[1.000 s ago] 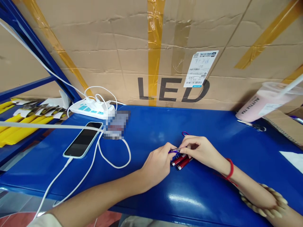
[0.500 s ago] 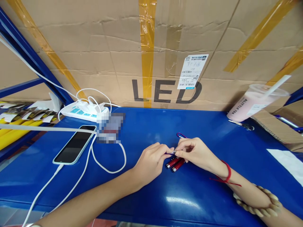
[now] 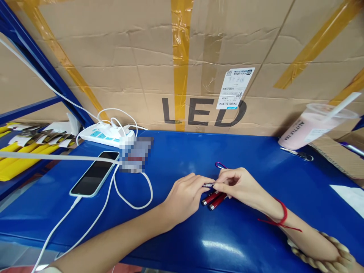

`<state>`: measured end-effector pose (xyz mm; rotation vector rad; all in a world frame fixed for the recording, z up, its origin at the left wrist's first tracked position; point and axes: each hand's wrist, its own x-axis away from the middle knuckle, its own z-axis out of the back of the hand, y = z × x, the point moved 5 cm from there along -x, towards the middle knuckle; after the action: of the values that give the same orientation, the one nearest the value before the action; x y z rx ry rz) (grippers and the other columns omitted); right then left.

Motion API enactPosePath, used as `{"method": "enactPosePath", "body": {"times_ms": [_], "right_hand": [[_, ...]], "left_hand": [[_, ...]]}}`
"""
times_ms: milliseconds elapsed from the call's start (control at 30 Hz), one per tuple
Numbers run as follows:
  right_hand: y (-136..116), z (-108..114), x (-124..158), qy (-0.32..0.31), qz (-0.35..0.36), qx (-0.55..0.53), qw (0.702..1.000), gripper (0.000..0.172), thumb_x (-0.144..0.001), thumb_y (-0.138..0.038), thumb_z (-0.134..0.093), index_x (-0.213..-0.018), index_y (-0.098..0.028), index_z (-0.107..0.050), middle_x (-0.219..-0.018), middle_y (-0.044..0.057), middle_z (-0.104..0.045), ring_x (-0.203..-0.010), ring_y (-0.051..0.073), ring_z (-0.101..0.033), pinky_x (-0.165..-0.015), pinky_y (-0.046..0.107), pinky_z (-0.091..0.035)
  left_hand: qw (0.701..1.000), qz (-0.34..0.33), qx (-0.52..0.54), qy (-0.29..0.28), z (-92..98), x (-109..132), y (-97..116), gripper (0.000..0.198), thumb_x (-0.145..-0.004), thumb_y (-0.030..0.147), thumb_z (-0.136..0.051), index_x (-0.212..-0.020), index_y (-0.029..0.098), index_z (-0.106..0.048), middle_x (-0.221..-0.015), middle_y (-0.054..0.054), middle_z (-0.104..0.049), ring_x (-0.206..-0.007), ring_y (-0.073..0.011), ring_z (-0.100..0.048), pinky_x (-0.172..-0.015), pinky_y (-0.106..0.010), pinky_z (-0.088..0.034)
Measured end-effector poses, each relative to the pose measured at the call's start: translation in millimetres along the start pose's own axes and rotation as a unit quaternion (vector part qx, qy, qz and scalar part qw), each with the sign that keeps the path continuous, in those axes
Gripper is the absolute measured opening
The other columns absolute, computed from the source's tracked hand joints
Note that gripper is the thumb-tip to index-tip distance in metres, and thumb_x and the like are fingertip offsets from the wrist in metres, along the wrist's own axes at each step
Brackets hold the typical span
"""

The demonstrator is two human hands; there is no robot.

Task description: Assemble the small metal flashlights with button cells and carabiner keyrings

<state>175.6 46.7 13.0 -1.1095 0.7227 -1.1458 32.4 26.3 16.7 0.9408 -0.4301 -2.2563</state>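
Between my hands is a small, slim cylinder (image 3: 209,185), dark purple with silver bands; its exact kind does not show. My left hand (image 3: 182,199) pinches its left end with the fingertips. At the other end, the thumb and forefinger of my right hand (image 3: 241,188) are closed on it. Just below lie two red tubes with silver ends, one tube (image 3: 209,198) beside the other tube (image 3: 217,201), their right parts partly covered by my right hand. A purple carabiner-like loop (image 3: 220,165) sticks out behind that hand.
A phone (image 3: 95,174) on a white cable lies left, near a white power strip (image 3: 106,135) and a blurred-out item (image 3: 138,153). At right a pink drink cup (image 3: 307,127) leans beside a metal keyring-like item (image 3: 297,153). A large cardboard box (image 3: 136,76) stands behind the blue table (image 3: 176,151).
The view has shifted slightly, so everything sits a little further right. More of the banded cylinder shows between my fingertips now. Both hands keep hold of it.
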Motion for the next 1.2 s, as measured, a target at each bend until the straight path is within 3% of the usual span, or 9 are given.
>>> {"method": "enactPosePath", "body": {"times_ms": [233, 567, 800, 867, 1000, 1200], "right_hand": [[4, 2, -1, 0.003, 0.01, 0.019, 1.0, 0.034, -0.064, -0.047, -0.072, -0.058, -0.015, -0.064, -0.05, -0.001, -0.056, -0.041, 0.008, -0.048, -0.041, 0.021, -0.039], [-12, 5, 4, 0.076, 0.131, 0.137, 0.979, 0.027, -0.072, -0.043, -0.068, -0.064, -0.017, -0.068, -0.061, 0.003, -0.059, -0.045, 0.009, -0.049, -0.044, 0.023, -0.04], [-25, 9, 15, 0.166, 0.256, 0.192, 0.933, 0.024, -0.073, -0.042, -0.069, -0.072, -0.018, -0.07, -0.075, 0.006, -0.064, -0.047, 0.009, -0.051, -0.044, 0.024, -0.045], [-28, 10, 17, 0.16, 0.3, 0.202, 0.918, 0.02, -0.076, -0.038, -0.068, -0.078, -0.019, -0.07, -0.077, 0.005, -0.065, -0.047, 0.009, -0.052, -0.044, 0.023, -0.046], [-31, 10, 21, 0.132, 0.392, 0.26, 0.872, 0.01, -0.082, -0.025, -0.063, -0.086, -0.02, -0.07, -0.079, 0.004, -0.066, -0.065, 0.012, -0.062, -0.059, 0.023, -0.052], [-30, 12, 22, 0.115, 0.421, 0.312, 0.844, 0.015, -0.088, -0.025, -0.056, -0.086, -0.021, -0.07, -0.079, 0.003, -0.067, -0.066, 0.011, -0.064, -0.059, 0.02, -0.052]], "left_hand": [[0.999, 0.029, 0.024, -0.009, 0.7, -3, -1, 0.022, -0.091, 0.013, -0.04, -0.099, 0.019, -0.059, -0.089, -0.002, -0.068, -0.08, -0.0146, -0.062, -0.076, -0.026, -0.05], [0.993, 0.098, 0.048, -0.039, -0.5, -3, -5, 0.018, -0.089, 0.013, -0.043, -0.099, 0.02, -0.057, -0.095, -0.002, -0.068, -0.087, -0.0159, -0.064, -0.079, -0.027, -0.05], [0.993, 0.107, 0.05, -0.022, 0.6, -5, -3, 0.02, -0.091, 0.015, -0.04, -0.101, 0.02, -0.056, -0.1, -0.003, -0.068, -0.09, -0.0162, -0.064, -0.082, -0.027, -0.05], [0.992, 0.111, 0.049, -0.026, 1.0, -5, -3, 0.02, -0.091, 0.016, -0.039, -0.102, 0.02, -0.056, -0.101, -0.003, -0.068, -0.091, -0.0159, -0.063, -0.083, -0.026, -0.049], [0.992, 0.112, 0.028, -0.044, 1.7, -4, -1, 0.022, -0.092, 0.015, -0.038, -0.104, 0.019, -0.055, -0.101, -0.004, -0.068, -0.09, -0.0164, -0.064, -0.082, -0.027, -0.049], [0.991, 0.102, -0.024, -0.08, -2.2, -3, 0, 0.024, -0.092, 0.015, -0.036, -0.106, 0.016, -0.055, -0.103, -0.007, -0.068, -0.094, -0.0204, -0.064, -0.081, -0.032, -0.05]]}}
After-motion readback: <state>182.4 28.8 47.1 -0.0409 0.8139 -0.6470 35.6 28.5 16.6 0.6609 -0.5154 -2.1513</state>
